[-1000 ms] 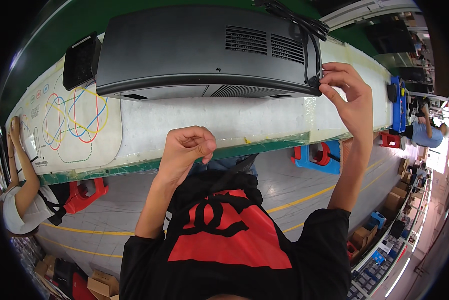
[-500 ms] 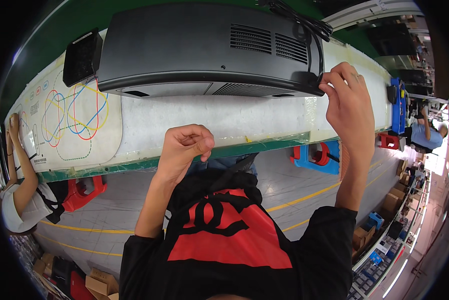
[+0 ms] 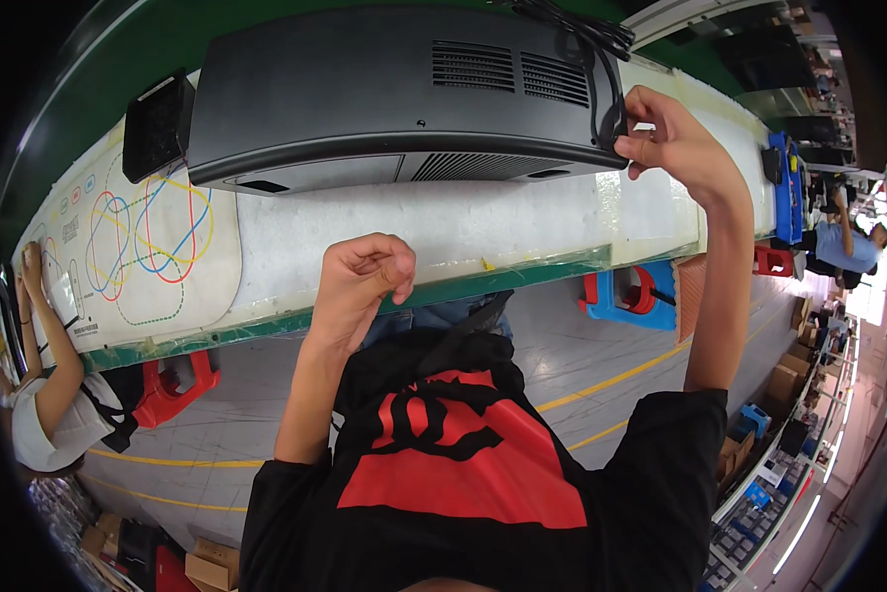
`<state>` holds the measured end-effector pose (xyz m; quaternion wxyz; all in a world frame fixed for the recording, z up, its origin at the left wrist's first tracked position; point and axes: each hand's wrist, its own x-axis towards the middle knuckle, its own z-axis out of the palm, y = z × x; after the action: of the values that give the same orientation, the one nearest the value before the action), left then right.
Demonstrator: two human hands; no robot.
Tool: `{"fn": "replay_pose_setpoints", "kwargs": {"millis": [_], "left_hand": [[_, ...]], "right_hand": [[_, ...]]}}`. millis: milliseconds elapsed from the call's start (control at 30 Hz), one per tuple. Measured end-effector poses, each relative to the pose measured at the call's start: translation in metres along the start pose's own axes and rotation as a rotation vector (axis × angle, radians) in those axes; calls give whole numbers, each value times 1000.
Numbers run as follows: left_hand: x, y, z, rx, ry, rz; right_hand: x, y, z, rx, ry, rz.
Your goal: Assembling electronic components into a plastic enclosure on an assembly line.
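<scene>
A large black appliance housing (image 3: 305,89) with slotted vents lies along the white bench, its long edge toward me. A bundled black cord (image 3: 577,30) rests at its far right, and one strand runs down its right end. There my right hand (image 3: 685,143) is bent in a pinch, thumb and fingertips at the corner beside the cord. What sits between those fingertips is hidden. My left hand (image 3: 364,281) hovers at the bench's front edge, apart from the housing. Its fingers are curled in against the thumb, and whatever they may hold is too small to make out.
A black open box (image 3: 157,123) stands by the housing's left end. A mat with coloured loops (image 3: 157,237) covers the left of the bench, where another person's arms (image 3: 53,326) rest. Blue-and-red (image 3: 636,301) and red stools (image 3: 172,385) stand beyond the green bench edge. A blue bin (image 3: 787,187) sits far right.
My right hand has turned at the wrist and shifted slightly up along the housing's right end, its fingers more spread round the corner. My left hand stays curled, nearly where it was.
</scene>
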<state>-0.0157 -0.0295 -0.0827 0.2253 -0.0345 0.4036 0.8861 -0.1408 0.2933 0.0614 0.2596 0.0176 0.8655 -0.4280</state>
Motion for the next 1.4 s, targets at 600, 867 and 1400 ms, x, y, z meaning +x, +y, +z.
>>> {"fn": "replay_pose_setpoints", "kwargs": {"millis": [600,867,1400], "left_hand": [[0,14,58,-235,-229,132],[-1,11,60,-338,-244,99],[6,8,66,-330,-131,-141]], "right_hand": [[-18,33,41,365,338,-286],[-80,-23,156,-108,594,-1149],[-62,-21,150,-251,625,-1039]]}}
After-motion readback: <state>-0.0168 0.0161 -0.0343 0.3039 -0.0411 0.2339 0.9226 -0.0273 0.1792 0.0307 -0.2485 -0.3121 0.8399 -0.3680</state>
